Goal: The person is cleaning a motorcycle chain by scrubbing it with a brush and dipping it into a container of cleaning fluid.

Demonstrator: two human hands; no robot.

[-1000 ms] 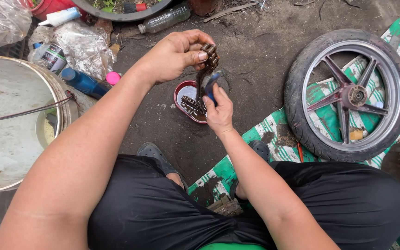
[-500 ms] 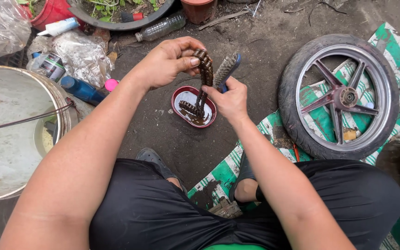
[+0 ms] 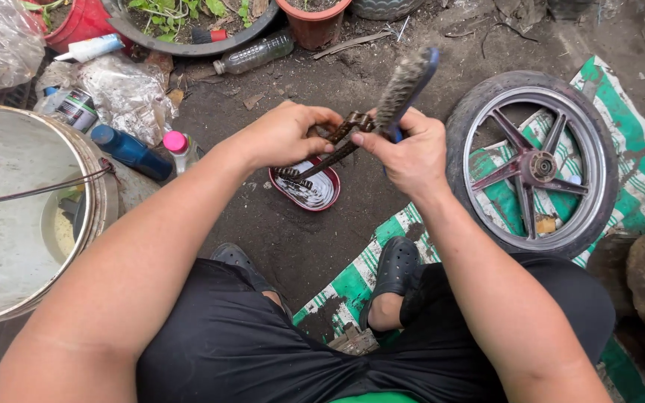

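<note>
My left hand (image 3: 281,138) grips the chain (image 3: 328,155) above the red bowl (image 3: 306,190); my right hand (image 3: 408,153) is closed around the brush (image 3: 404,86).

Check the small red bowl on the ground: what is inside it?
The red bowl holds the lower end of a dirty chain that the left hand lifts, over a pale bottom. Whether liquid lies there cannot be told; the chain covers part.

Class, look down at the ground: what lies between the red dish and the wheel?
In the head view, bare dirt, then the edge of the green-striped mat, lies between the red dish and the wheel; the right hand hovers above.
</note>
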